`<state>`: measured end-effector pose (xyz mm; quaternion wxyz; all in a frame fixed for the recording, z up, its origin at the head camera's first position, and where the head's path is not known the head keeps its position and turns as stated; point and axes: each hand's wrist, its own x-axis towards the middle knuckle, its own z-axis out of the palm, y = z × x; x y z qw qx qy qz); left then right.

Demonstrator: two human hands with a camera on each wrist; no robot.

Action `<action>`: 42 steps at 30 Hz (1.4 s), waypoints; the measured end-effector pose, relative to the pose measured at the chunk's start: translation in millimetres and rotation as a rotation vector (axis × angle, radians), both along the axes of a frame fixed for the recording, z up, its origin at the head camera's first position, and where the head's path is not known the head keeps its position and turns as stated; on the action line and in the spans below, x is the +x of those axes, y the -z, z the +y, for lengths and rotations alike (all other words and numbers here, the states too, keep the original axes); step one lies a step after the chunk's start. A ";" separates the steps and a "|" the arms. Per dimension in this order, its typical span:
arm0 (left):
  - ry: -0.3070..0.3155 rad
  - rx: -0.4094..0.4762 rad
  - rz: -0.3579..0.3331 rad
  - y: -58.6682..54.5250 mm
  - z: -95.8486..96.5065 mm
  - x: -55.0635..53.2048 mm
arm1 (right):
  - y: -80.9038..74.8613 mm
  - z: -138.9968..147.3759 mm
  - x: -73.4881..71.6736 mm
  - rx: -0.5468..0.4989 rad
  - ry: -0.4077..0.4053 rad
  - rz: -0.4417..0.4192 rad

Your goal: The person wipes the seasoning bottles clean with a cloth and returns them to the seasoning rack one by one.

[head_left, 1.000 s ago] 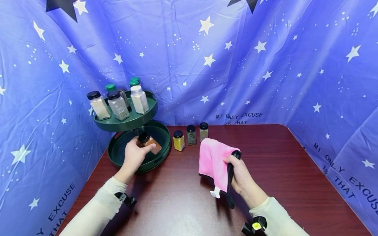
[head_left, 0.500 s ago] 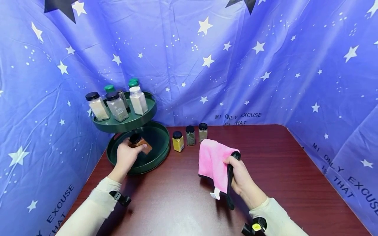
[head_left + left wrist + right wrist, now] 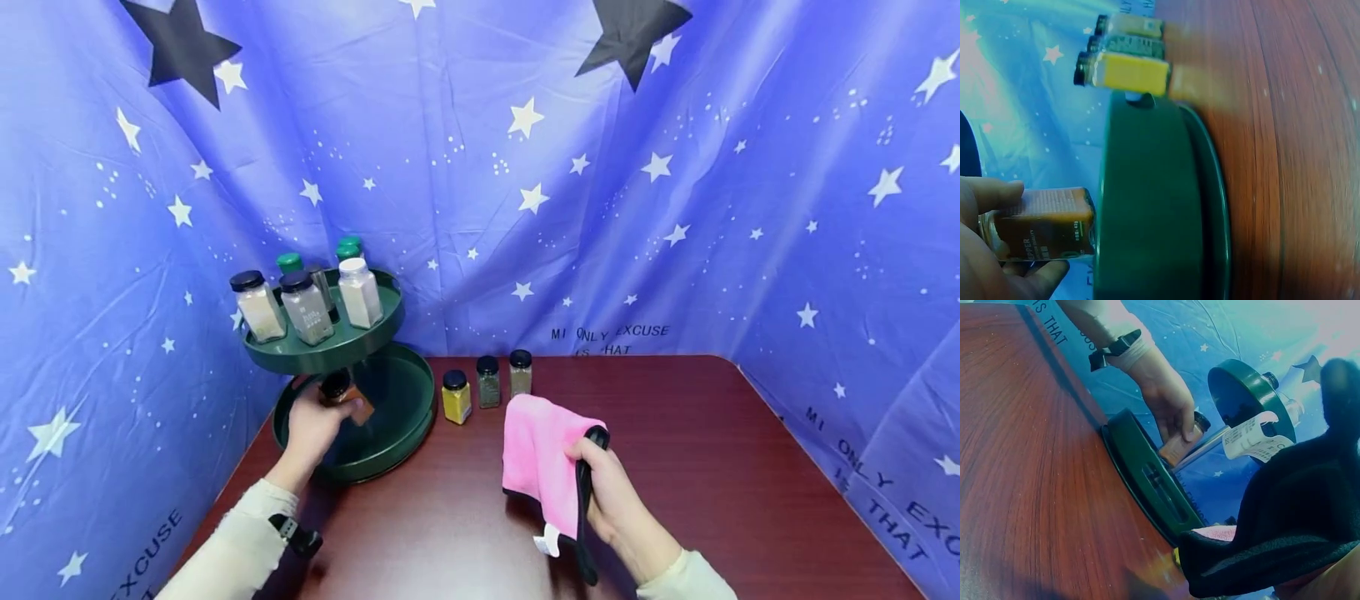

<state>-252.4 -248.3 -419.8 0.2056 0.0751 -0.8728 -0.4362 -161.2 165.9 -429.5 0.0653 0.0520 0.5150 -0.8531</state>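
Observation:
My left hand grips an orange-brown spice jar with a black lid, thumb on one side and fingers on the other. In the left wrist view the jar carries a label reading "PEPPER", its base right at the rim of the green lower tray. The jar tilts over the left part of that tray, below the upper tier. My right hand pinches a pink cloth with black edging and a white tag, which hangs above the table. Black cloth fills much of the right wrist view.
The upper green tray bears several jars, among them a white-capped jar and a grey black-lidded jar. Right of the rack stand a yellow jar, a dark green jar and a brownish jar. Starry curtains enclose the table.
My left hand has carried the spice jar leftward across the lower tray. The head view has tilted up, so everything sits lower in it. My right hand still holds the cloth in about the same place.

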 end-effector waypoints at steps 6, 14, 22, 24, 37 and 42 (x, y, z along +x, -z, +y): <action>-0.011 -0.020 -0.018 6.3 -9.6 -7.8 | 1.5 3.0 2.2 -0.009 0.031 -0.014; -0.058 -0.045 0.017 -8.1 -23.8 -26.8 | -14.9 10.6 -9.8 -0.002 0.029 0.032; -0.032 -0.053 0.001 -14.9 -30.9 -28.5 | -17.7 17.6 -8.0 -0.006 0.052 0.033; -0.029 -0.068 -0.024 -12.6 -32.6 -27.4 | -16.1 18.2 -5.8 -0.006 0.053 0.020; -0.014 -0.060 -0.138 6.9 -39.6 -19.7 | -5.9 24.7 2.5 -0.032 0.048 0.021; 0.001 -0.060 -0.155 15.3 -39.1 -16.9 | -1.1 25.9 7.4 -0.031 0.056 -0.012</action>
